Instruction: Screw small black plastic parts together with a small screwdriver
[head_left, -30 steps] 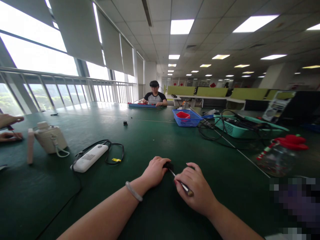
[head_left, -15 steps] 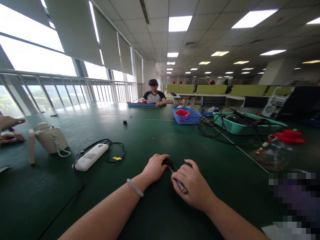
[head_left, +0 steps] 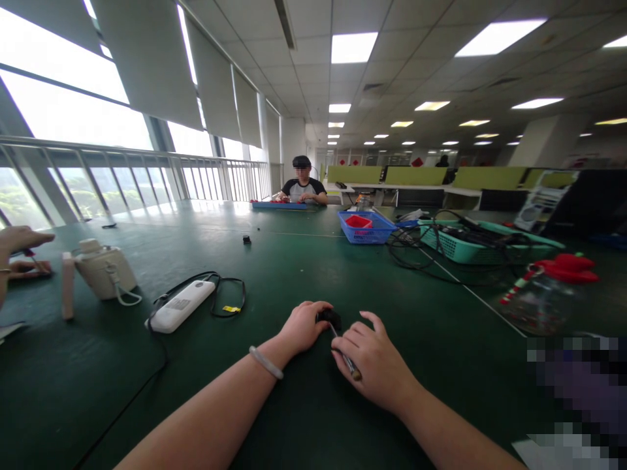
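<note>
My left hand is closed on a small black rounded object at the green tabletop, covering its left side; its exact kind is hard to make out. My right hand grips a slim screwdriver with a thin metal shaft and a brownish handle end. The shaft slants away from me, its tip against or very near the black object; the tip's exact contact cannot be seen. The right index finger is raised and curved, while the other fingers wrap the handle.
Left of me lie a white power strip with a black cord and a beige bottle. Another person's hand is at the far left. Ahead are a blue basket, a teal basket with cables, a red-lidded jar and a seated person.
My right hand and the screwdriver have shifted slightly left, with the handle end swung a little left. My left hand still holds the black object in nearly the same place.
</note>
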The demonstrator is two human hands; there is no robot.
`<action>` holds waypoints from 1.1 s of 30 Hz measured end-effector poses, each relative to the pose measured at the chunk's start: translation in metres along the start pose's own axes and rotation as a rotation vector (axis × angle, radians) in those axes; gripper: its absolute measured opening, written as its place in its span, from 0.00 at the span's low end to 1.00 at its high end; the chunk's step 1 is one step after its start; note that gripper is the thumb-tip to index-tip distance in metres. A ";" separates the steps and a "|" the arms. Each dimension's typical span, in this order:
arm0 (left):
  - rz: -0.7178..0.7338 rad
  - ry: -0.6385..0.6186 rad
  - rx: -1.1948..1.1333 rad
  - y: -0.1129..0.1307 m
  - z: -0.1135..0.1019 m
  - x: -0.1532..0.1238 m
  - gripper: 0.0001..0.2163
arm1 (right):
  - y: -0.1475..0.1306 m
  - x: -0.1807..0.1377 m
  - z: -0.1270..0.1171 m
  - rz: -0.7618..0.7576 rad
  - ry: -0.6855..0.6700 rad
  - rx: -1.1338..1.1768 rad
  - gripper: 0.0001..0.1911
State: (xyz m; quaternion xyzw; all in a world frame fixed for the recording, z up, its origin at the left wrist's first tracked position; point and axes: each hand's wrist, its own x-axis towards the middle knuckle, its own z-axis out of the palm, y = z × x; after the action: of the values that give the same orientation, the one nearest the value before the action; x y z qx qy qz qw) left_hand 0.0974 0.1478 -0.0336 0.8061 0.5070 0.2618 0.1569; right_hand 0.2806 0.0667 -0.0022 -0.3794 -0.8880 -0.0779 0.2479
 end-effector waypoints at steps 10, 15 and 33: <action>0.013 -0.003 -0.016 -0.002 0.000 0.001 0.20 | 0.007 -0.003 -0.002 -0.003 0.082 0.019 0.09; 0.001 -0.005 -0.026 -0.002 0.000 0.001 0.20 | 0.006 -0.003 -0.003 -0.011 0.070 0.015 0.09; -0.042 -0.017 -0.033 0.001 -0.001 -0.002 0.21 | 0.014 -0.004 0.002 -0.030 0.171 0.053 0.08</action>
State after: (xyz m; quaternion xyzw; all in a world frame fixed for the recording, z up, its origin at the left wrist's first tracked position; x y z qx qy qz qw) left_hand 0.0970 0.1457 -0.0321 0.7949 0.5178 0.2599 0.1801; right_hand 0.2921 0.0750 -0.0070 -0.3515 -0.8709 -0.0901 0.3316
